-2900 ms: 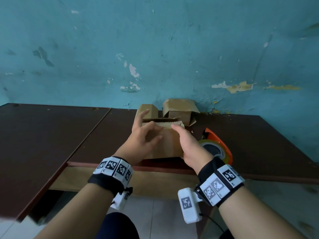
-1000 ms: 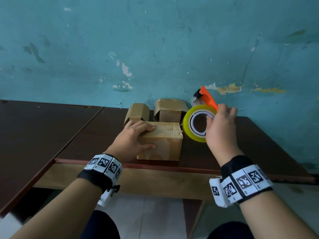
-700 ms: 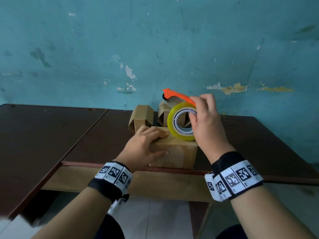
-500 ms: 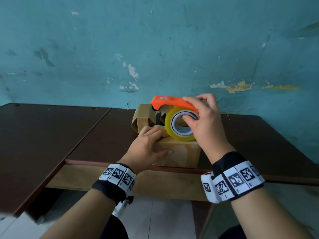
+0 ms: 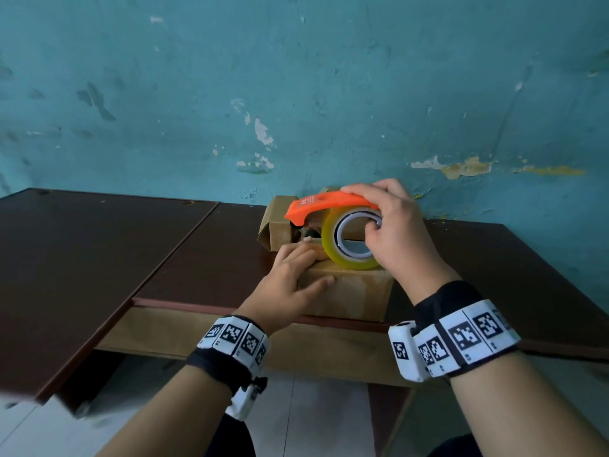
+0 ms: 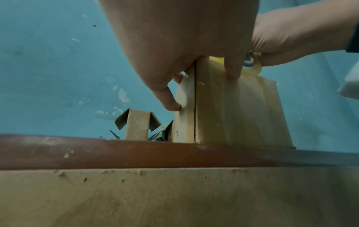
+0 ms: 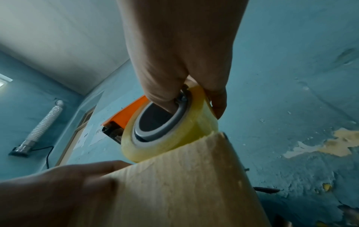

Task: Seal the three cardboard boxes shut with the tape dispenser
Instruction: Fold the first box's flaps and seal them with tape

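Observation:
The nearest cardboard box (image 5: 349, 291) stands at the front edge of the brown table (image 5: 197, 258), its flaps down. My left hand (image 5: 290, 282) lies over the box's left end, fingers on top and thumb on the front face (image 6: 231, 70). My right hand (image 5: 392, 232) grips the orange tape dispenser (image 5: 326, 206), thumb inside the core of the yellowish tape roll (image 5: 349, 242). The roll (image 7: 170, 130) rests on the box top (image 7: 184, 176). Two more boxes sit behind: one (image 5: 276, 222) with loose flaps (image 6: 136, 126), the other mostly hidden behind the dispenser.
A peeling teal wall (image 5: 296, 94) rises right behind the boxes. A second dark tabletop (image 5: 66, 258) adjoins on the left. Pale floor tiles (image 5: 313, 417) show below the table's front edge.
My right hand picked up the dispenser from the table's right side and brought it leftward and down onto the near box. My left hand stayed holding the box's left end with the flaps down.

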The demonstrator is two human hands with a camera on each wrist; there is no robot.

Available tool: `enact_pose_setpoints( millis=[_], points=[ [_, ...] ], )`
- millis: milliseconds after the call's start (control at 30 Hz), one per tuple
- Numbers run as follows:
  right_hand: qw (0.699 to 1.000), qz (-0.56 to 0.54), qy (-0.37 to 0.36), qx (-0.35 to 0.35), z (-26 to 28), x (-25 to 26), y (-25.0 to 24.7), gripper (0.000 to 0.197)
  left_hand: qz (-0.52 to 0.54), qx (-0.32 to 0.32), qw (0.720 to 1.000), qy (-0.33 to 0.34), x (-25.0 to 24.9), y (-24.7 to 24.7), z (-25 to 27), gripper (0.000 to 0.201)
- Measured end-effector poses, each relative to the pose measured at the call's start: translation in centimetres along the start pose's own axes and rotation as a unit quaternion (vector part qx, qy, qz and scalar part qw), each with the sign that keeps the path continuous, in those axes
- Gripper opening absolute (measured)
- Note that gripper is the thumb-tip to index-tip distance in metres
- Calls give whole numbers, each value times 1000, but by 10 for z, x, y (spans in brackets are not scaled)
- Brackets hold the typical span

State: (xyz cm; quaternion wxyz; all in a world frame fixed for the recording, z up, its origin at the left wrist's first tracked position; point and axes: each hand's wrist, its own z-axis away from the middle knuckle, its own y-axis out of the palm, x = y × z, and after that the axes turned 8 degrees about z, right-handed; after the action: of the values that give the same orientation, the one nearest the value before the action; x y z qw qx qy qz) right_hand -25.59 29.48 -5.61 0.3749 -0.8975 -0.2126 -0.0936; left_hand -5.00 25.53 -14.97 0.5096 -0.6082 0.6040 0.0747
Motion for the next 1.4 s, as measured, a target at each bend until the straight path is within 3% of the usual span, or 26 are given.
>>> enact_pose_setpoints(
  millis=[67,167,267,367,467,500,600,633,700,867,1067,1267,1400],
  points=[
    [1000,8,-1,11,-1,3,0,71,85,-18,996,-38,-7,0,-1,22],
    [1000,12,2,20,-2,3,1,72,213,-39,970,-111,-17,-2,-5,30],
    [1000,5,3,21,-3,0,2,72,254,-70,959,-102,-20,-2,-8,29],
    [1000,1,-12,18,-2,0,2,73,307,-140,933,-126,-14,2,-5,20],
    [999,5,-26,19,-2,2,2,74,321,-169,918,-161,-8,4,-6,20],
    [999,7,-30,21,-3,2,2,74,360,-171,901,-172,-9,4,-8,24],
    [999,7,-32,32,-5,2,1,73,552,-161,789,-216,-28,1,-11,37],
    [999,9,-31,35,-5,2,0,73,580,-162,766,-225,-32,-1,-12,39],
    [999,14,-32,36,-5,2,0,72,591,-177,749,-240,-32,-3,-14,41],
    [998,21,-33,39,-5,3,3,73,582,-164,751,-266,-29,-9,-20,33],
    [999,17,-31,32,-3,1,4,74,586,-178,750,-251,-24,-8,-22,28],
    [999,22,-26,29,-1,4,4,73,573,-228,745,-254,-20,-8,-22,32],
    [997,48,-36,44,-4,10,8,71,502,-199,788,-296,-11,-13,-15,35]
  ],
)
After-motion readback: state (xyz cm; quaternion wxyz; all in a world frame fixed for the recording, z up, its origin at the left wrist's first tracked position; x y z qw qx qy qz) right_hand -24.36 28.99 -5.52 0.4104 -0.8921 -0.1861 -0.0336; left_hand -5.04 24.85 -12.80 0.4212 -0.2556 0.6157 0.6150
